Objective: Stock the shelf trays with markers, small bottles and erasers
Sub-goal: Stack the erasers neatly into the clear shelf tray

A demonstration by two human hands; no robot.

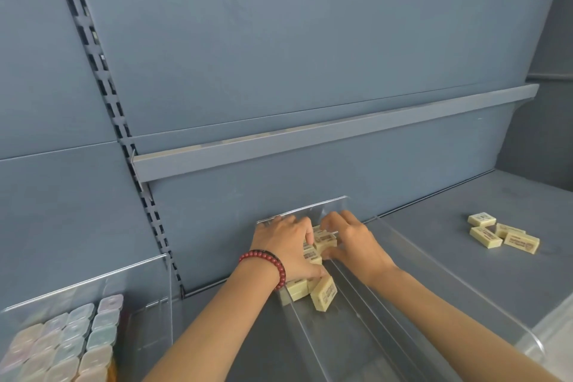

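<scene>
Right grip: the right hand (350, 242) grasps the top of the erasers (324, 240), fingers curled over the far side and thumb on the near side, seemingly to seat one squarely.
Left grip: the left hand (285, 245) clasps the same pile from 9 o'clock, fingers bent onto it and thumb stretched along its near edge. It is likely a brace so the stack cannot slide.
Erasers: they are packed at the far end of the tray's left lane, between the hands and touching both. Back-first placement probably lets the lane fill toward the front.
Leaner: one eraser (324, 293) sits tilted at 6 o'clock of the left thumb, against flat ones; it probably needs straightening.
Tray: the clear tray (304, 206) has a divider (350, 285) running front to back to keep the rows apart.
Spares: loose erasers (502, 234) lie at 3 o'clock on the shelf (434, 226), well apart from the tray and probably waiting to go in.
Bottles: bottles (62, 341) stand caps up in rows at 8 o'clock in a second tray (139, 288); that part looks done.
Markers: none in view.
</scene>
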